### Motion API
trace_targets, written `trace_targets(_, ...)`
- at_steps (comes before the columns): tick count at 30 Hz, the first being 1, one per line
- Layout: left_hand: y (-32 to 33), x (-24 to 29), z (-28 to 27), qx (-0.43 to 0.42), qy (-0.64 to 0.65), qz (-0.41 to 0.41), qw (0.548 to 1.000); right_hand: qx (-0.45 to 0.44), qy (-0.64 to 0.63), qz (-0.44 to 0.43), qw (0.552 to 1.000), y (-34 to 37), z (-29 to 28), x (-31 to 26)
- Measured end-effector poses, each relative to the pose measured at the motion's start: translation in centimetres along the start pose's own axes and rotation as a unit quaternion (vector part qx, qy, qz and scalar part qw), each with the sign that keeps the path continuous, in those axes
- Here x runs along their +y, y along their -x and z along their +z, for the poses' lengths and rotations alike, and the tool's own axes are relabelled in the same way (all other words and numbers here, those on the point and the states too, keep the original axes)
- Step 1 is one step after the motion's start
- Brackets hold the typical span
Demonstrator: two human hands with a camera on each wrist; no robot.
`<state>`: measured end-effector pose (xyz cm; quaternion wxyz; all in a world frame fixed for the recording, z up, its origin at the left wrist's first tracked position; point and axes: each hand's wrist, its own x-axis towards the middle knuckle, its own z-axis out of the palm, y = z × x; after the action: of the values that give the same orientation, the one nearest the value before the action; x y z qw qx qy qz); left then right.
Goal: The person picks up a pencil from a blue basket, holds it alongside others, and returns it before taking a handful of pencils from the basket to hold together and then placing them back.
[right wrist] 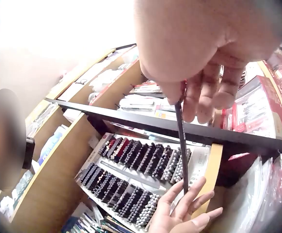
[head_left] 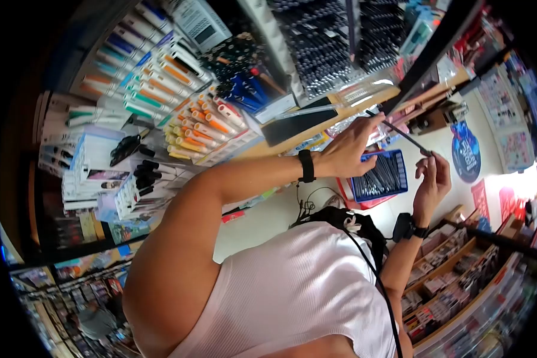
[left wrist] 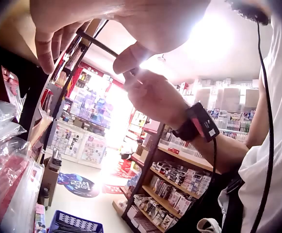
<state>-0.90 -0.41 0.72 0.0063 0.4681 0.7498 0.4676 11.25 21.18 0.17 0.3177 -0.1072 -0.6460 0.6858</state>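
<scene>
A thin dark stick, like a pencil (head_left: 407,136), spans the gap between the two hands. The right hand (head_left: 432,182) pinches one end of it between thumb and fingers. At the other end, the left hand (head_left: 349,149) touches the stick with extended fingers, its thumb held apart. Seen from the right wrist, the stick (right wrist: 181,141) runs down to the spread fingers of the left hand (right wrist: 182,211). Below the hands in the head view, a blue basket (head_left: 406,173) holds many similar dark sticks (head_left: 379,177).
Racks of white and orange pens (head_left: 203,128) stand at the left. Compartments of dark pencils (head_left: 325,51) fill the shelf at the top, with its wooden edge (head_left: 316,128) near the left hand. Low shelves of boxed goods (head_left: 453,268) lie at the lower right.
</scene>
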Motion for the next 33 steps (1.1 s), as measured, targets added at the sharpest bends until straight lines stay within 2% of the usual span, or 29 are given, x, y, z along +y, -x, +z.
trace_targets(1, 0.0, -0.2, 0.2, 0.016, -0.009, 0.018, 1.0, -0.001, 0.0, -0.001, 1.0, 0.0, 0.0, -0.1)
trace_targets(5, 0.1, 0.0, 0.2, 0.004, -0.017, -0.004, 1.0, -0.03, 0.028, -0.003, 0.999, 0.0, -0.1, -1.1)
trace_targets(10, 0.2, -0.1, 0.1, -0.013, -0.02, -0.003, 1.0, -0.021, 0.054, -0.003, 0.998, 0.0, 0.0, -1.5)
trace_targets(13, 0.3, -0.1, 0.2, -0.014, -0.017, -0.014, 1.0, -0.011, 0.057, -0.038, 0.998, -0.2, -0.5, -1.9)
trace_targets(15, 0.4, -0.4, 0.5, 0.017, -0.024, 0.007, 1.0, 0.03, 0.066, -0.064, 0.995, -0.4, -0.7, -2.8)
trace_targets(19, 0.4, -0.2, 0.4, -0.02, -0.027, -0.011, 0.999, 0.059, 0.033, -0.099, 0.993, -0.3, 0.2, -4.2)
trace_targets(25, 0.3, -0.1, 0.3, -0.091, -0.027, -0.037, 0.995, -0.005, 0.02, -0.13, 0.991, -0.6, 3.5, -5.7)
trace_targets(33, 0.4, -0.8, 0.6, -0.092, -0.026, 0.006, 0.995, -0.054, 0.06, -0.192, 0.978, -0.9, 8.1, -5.8)
